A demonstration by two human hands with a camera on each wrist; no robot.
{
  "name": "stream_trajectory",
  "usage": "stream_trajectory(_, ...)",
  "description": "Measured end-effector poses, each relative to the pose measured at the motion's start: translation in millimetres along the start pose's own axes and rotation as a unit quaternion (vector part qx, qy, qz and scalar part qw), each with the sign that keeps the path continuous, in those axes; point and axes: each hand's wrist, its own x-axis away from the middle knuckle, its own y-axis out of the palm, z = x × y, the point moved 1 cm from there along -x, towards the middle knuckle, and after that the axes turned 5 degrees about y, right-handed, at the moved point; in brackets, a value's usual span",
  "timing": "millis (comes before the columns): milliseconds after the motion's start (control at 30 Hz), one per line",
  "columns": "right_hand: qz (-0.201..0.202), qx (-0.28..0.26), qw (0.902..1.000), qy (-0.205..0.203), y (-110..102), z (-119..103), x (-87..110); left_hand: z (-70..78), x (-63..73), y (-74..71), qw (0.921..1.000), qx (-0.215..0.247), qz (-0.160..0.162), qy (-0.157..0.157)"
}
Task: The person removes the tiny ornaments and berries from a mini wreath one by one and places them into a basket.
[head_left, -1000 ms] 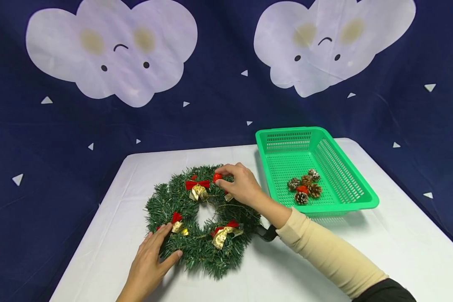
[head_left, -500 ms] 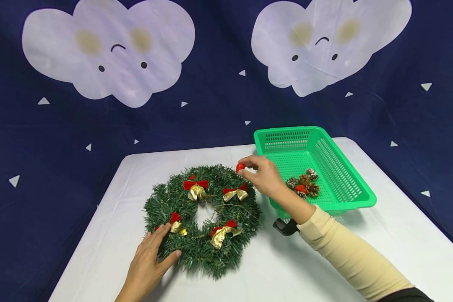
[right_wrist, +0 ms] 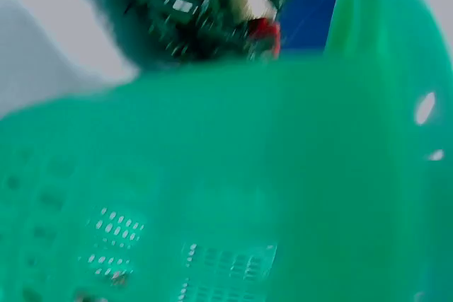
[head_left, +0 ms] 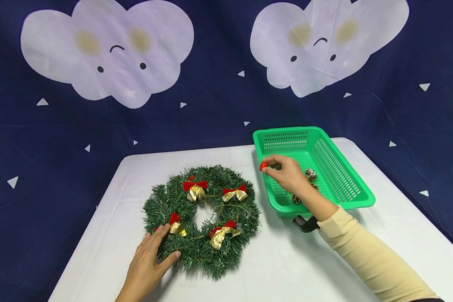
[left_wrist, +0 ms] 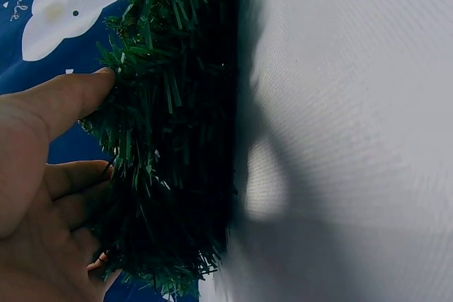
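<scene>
A green tinsel wreath (head_left: 158, 205) with several red-and-gold bows (head_left: 235, 193) lies on the white table. My left hand (head_left: 147, 258) rests on its lower left side, thumb spread from the fingers. In the left wrist view, thumb and fingertips touch the outer edge of the greenery (left_wrist: 166, 139). My right hand (head_left: 290, 173) pinches a small red bumpy ornament (head_left: 264, 166) between thumb and fingers, over the left rim of the green basket (head_left: 347, 167). In the right wrist view, the blurred basket wall (right_wrist: 212, 132) fills most of the picture; neither fingers nor ornament show there.
Inside the basket, pinecones (head_left: 311, 174) lie partly hidden behind my right hand and wrist. A black wrist device (head_left: 305, 224) sits under the right wrist, near the basket's front. A dark blue cloth (head_left: 215, 130) with clouds hangs behind the white table (head_left: 283, 268).
My right hand has moved right, from above the wreath to the basket's left rim, with the red ornament still pinched. The bow it covered now shows. The left hand stays on the wreath.
</scene>
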Motion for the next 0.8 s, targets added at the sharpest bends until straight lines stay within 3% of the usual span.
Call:
stream_trajectory(200,-0.009,0.027,0.9988,0.039,-12.1,26.0,0.0,0.6,1.1,-0.3,1.0,-0.003,0.0,0.0)
stream_trajectory(800,-0.029,0.047,0.9967,0.059,-40.2,72.9,-0.6,1.5,-0.2,-0.4,0.9999,0.003,-0.009,-0.01)
